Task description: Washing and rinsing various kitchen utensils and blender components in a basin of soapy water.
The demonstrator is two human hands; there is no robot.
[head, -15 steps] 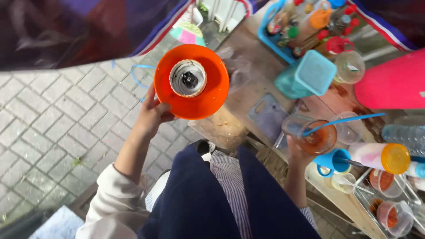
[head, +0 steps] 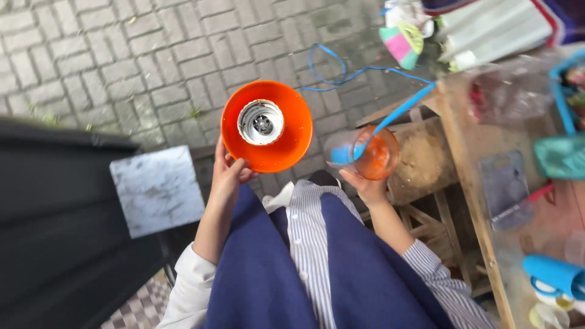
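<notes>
- The left hand (head: 228,173) gripped the orange blender base (head: 268,126) from below, fingers wrapped on its rim at about seven o'clock; the base faced up, showing a white socket with a metal coupling in the middle.
- The right hand (head: 365,186) was closed around a clear plastic cup (head: 365,152) of orange-red pulp, held at about three o'clock of the base, near it but apart.
- A blue spoon (head: 393,116) stood in the cup, its handle slanting up towards one o'clock.
- Judged from this, the work would go best with the cup kept level so the pulp stayed in, the spoon steadied against the cup wall, and the base held flat and away from the cup.
- On the wooden table (head: 469,183) at three o'clock lay a grey rectangular board (head: 506,183), a teal basket (head: 560,155) and a blue cylindrical container (head: 551,274); any labels were too blurred to tell.
- A pink-and-green folded packet (head: 403,44) lay at one o'clock, a pale square slab (head: 157,189) at eight o'clock.
</notes>
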